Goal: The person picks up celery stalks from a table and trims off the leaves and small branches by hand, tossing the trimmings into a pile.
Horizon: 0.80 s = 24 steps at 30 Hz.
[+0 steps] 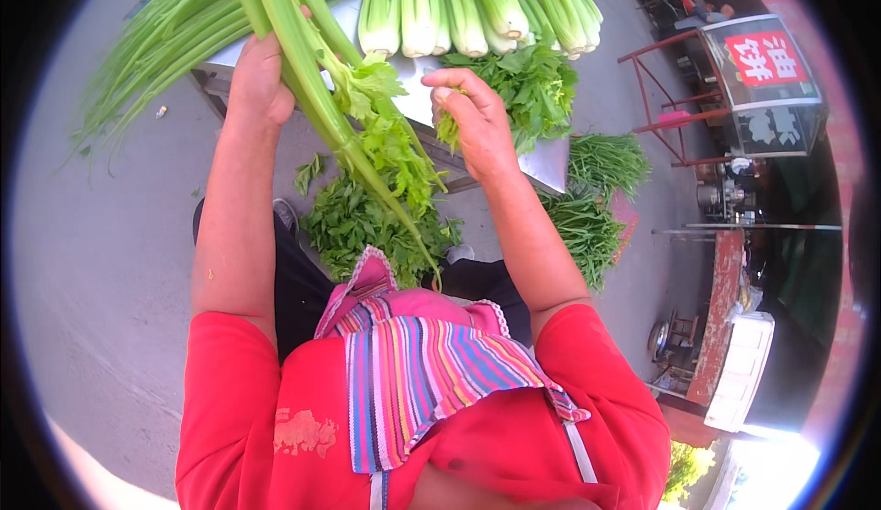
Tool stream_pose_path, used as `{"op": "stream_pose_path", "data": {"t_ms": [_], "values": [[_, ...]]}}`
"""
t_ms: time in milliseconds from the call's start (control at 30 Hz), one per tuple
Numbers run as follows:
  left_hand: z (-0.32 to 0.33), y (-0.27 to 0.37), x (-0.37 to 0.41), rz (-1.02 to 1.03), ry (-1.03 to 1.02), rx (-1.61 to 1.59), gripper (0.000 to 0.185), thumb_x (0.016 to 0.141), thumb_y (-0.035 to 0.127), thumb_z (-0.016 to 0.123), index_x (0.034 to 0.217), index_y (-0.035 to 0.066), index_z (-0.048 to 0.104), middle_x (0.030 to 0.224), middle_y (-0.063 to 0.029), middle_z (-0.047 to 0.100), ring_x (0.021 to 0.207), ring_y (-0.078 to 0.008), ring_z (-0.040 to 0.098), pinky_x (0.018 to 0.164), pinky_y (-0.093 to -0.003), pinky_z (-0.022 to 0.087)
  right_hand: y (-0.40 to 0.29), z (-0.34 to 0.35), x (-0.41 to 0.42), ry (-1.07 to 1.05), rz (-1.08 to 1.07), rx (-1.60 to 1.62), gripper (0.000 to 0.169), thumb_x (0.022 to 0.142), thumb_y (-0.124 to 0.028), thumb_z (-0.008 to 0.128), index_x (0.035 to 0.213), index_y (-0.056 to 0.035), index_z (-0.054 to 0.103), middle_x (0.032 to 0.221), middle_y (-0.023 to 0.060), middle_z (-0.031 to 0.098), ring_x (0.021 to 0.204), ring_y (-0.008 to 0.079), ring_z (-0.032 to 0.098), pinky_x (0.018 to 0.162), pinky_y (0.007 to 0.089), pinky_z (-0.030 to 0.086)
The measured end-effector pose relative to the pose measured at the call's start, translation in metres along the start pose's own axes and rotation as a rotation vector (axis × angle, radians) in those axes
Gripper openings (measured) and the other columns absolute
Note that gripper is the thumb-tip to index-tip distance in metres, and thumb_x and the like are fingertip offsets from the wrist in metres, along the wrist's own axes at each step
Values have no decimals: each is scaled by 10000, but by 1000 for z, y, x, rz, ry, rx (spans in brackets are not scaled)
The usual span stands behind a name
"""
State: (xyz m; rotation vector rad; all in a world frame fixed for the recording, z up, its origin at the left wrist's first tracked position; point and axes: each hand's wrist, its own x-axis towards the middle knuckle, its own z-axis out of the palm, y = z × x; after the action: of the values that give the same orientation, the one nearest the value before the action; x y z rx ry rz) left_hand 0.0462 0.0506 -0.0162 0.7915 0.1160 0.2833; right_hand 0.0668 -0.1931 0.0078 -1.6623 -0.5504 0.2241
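Note:
My left hand (265, 76) grips a bunch of celery stalks (316, 114), whose leafy ends hang down towards my lap. To its right, my right hand (475, 121) has its fingers curled round a small bunch of celery leaves (449, 131). Beside and partly behind that hand, a pile of celery leaves (526, 93) lies on the metal table (544, 166). Trimmed celery bunches (468, 35) lie in a row across the table, their white bases towards me. Long green stalks with thin leaves (179, 42) spread over the table's left side.
A heap of leafy greens (372, 234) lies on the ground between my feet. Bundles of thin green leaves (592, 228) are on the ground right of the table. Farther right stand a glass-sided stall case (760, 90) on a red frame and a cart with a white box (740, 372).

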Motion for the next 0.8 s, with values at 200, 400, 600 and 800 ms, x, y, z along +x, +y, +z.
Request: {"op": "stream_pose_path", "data": {"t_ms": [200,400,600,800], "values": [[-4,-30,11,-5,-30,-25,274,892,177,556,1106,4,559,977,-94,616,831,-198,607,710,-373,533,-9,40,41,-238,-165,-552,286,799,-278,678,929,-27,637,841,81,642,779,130,573,714,289,454],[5,-27,0,-36,-18,-52,171,862,128,586,985,10,600,823,-58,621,652,-165,590,615,-325,519,5,41,33,-290,-19,-250,166,890,-139,555,955,-3,627,801,-8,605,750,49,509,692,216,424],[6,-29,-5,-52,-43,-117,152,845,126,607,946,12,607,790,-59,619,636,-153,585,580,-312,502,25,60,25,-101,-5,65,137,877,-34,460,883,-22,596,774,-41,555,696,31,467,651,189,395],[8,-29,0,-91,-114,-24,179,870,158,574,989,30,612,835,-52,615,704,-150,585,628,-305,507,14,53,15,-197,344,449,151,904,-101,501,996,-23,592,863,8,608,740,76,565,684,221,464]]}}
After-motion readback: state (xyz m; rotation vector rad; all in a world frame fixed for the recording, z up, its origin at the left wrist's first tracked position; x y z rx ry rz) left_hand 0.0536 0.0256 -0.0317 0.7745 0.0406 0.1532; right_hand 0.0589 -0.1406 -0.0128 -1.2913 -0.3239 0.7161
